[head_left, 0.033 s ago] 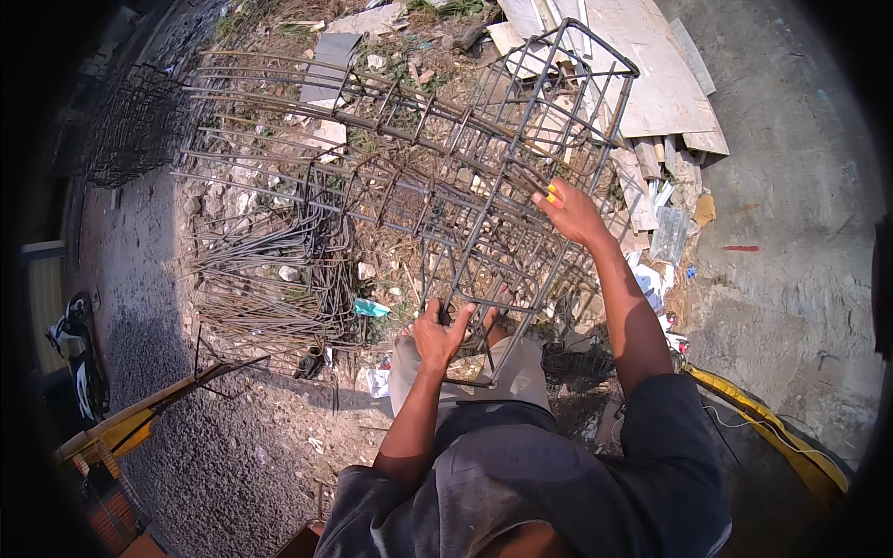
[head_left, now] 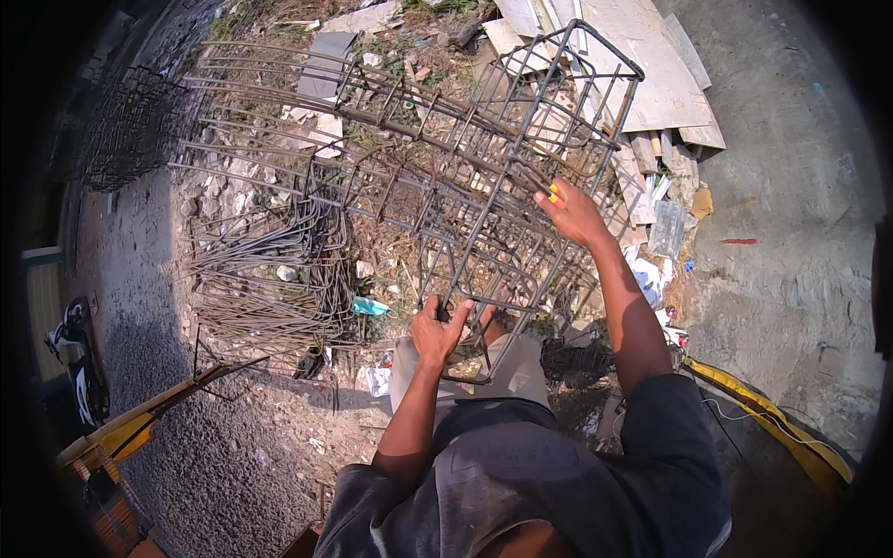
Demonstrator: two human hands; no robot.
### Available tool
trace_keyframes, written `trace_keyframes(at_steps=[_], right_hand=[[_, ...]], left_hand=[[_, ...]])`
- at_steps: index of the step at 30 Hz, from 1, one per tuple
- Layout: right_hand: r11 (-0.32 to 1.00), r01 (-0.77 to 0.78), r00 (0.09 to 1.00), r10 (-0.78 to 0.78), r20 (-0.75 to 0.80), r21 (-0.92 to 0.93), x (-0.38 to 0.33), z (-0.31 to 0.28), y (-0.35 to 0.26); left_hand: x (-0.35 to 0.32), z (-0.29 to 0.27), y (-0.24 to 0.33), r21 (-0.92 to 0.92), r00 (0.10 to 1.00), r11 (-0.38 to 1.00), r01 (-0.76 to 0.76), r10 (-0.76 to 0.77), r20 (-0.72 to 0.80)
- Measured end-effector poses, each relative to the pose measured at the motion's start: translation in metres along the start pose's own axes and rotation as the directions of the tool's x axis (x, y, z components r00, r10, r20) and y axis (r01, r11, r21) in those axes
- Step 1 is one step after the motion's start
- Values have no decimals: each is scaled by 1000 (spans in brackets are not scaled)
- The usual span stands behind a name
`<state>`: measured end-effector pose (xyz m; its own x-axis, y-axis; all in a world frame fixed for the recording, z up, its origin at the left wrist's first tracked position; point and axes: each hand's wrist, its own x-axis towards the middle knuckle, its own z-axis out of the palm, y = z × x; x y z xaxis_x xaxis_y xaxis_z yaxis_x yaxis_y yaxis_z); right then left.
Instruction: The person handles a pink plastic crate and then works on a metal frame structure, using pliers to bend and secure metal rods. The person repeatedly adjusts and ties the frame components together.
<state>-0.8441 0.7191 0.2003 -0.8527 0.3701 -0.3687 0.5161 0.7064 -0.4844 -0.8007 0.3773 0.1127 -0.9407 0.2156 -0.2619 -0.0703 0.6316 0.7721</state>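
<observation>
Dark-grey rectangular steel-rod cage point(head_left: 486, 219): was tinged rust-brown.
Flat wooden board point(head_left: 651, 74) beyond cage: looked cream.
Crumpled plastic-like scrap point(head_left: 370, 306) left of cage: was turquoise.

The metal cage point(head_left: 484, 219) is a long, narrow, box-like frame of thin bars, mostly dark grey with some brownish stretches. Straight bars run along its length, and bent rectangular loops with rounded corners cross them at intervals, leaving its sides open. It slants from just above the person's lap point(head_left: 526, 372) to the upper right, where a wide loop forms its far end. Its middle crosses in front of longer brown bars point(head_left: 377, 125); whether it touches them is hard to tell.
</observation>
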Motion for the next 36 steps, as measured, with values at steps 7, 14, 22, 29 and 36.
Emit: trace_keyframes(at_steps=[7, 14, 22, 29, 36], right_hand=[[984, -111, 961, 142, -238, 138, -101, 95, 13], [933, -254, 882, 331, -335, 254, -187, 195, 24], [755, -317, 791, 544, -278, 575, -280, 289, 84], [496, -415, 731, 681, -46, 762, -337, 363, 139], [396, -360, 729, 685, -11, 845, -384, 440, 234]], left_hand=[[6, -62, -62, 66, 972, 993, -98, 82, 220], [11, -96, -112, 173, 932, 969, -175, 106, 347], [-44, -81, -125, 364, 839, 926, -102, -116, 531], [-187, -12, -171, 273, 838, 820, -502, 540, -80], [-253, 86, -237, -166, 931, 966, -199, 239, 276]])
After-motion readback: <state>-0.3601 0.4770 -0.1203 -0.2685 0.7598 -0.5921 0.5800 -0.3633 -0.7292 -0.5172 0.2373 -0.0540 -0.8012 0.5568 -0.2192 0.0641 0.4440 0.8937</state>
